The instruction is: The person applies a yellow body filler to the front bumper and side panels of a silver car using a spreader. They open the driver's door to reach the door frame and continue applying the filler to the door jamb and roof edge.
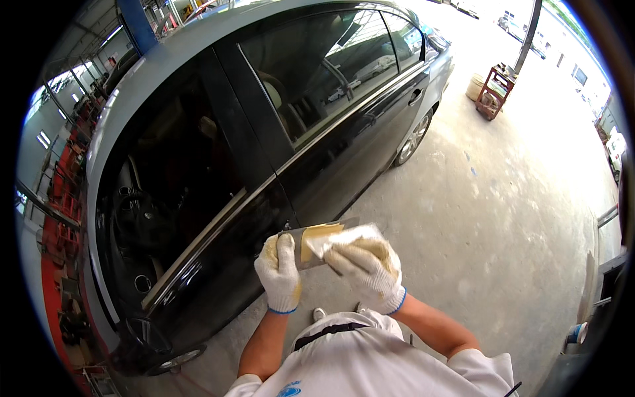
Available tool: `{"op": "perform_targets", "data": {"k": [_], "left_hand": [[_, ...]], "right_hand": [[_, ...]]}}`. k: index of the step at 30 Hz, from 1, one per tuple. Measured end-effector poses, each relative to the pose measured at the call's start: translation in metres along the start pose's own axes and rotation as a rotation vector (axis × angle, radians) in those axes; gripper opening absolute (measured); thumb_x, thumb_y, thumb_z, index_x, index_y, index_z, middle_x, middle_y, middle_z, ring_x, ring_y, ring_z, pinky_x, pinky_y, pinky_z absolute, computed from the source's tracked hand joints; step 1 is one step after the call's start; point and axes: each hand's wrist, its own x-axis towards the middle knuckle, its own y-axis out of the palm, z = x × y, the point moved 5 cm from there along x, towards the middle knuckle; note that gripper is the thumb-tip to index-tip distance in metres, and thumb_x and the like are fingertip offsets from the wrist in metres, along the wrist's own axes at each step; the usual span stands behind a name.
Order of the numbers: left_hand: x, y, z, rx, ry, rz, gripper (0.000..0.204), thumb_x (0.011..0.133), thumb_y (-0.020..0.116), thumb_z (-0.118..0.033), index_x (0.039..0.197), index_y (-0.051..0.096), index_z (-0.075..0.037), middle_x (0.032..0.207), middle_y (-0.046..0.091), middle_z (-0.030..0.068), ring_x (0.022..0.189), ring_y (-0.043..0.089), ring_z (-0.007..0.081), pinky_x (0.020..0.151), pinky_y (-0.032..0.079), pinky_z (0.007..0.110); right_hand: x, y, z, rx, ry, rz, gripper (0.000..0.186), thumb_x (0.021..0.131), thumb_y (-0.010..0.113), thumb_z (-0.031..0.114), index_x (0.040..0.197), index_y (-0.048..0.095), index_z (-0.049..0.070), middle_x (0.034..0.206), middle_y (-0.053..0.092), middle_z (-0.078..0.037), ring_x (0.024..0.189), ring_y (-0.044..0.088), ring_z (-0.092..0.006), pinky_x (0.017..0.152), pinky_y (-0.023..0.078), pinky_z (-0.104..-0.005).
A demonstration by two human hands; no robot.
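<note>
My left hand [279, 270], in a stained white knit glove with a blue cuff, grips a grey flat plate [293, 242] carrying pale yellow paste [316, 234]. My right hand [362, 268], gloved the same way, is closed on a light, flat scraper [357, 233], held against the paste on the plate. Part of the scraper is hidden by the fingers. Both hands are in front of my body, beside the dark doors [324, 175] of a parked car [357, 145].
The car's side mirror [142, 333] juts out at lower left. A red wheeled cart [494, 92] and beige bucket [475, 87] stand near a post beyond the car. Red equipment [63, 231] lines the far left. A white pail [575, 333] sits at the right edge, on concrete floor [503, 212].
</note>
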Motion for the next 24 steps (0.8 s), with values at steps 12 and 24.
{"op": "perform_targets", "data": {"k": [12,24], "left_hand": [[0.001,0.0,0.008,0.009,-0.068,0.213,0.019,0.101,0.055,-0.011,0.09,0.064,0.002,0.073,0.057,-0.004,0.068,0.046,0.0039,0.059,0.039,0.022],[0.006,0.008,-0.001,0.016,-0.008,0.049,0.022,0.102,0.055,-0.011,0.087,0.063,0.002,0.072,0.056,-0.0043,0.067,0.045,0.0033,0.057,0.038,0.022]], "right_hand": [[0.039,-0.031,-0.039,0.813,0.415,0.002,0.027,0.079,0.071,-0.001,0.105,0.073,0.005,0.108,0.073,-0.011,0.095,0.07,-0.0306,0.081,0.057,-0.0371],[-0.017,0.009,0.003,-0.084,-0.075,0.058,0.047,0.067,0.072,0.015,0.114,0.072,0.015,0.117,0.065,-0.002,0.101,0.064,-0.024,0.081,0.054,-0.0396]]}}
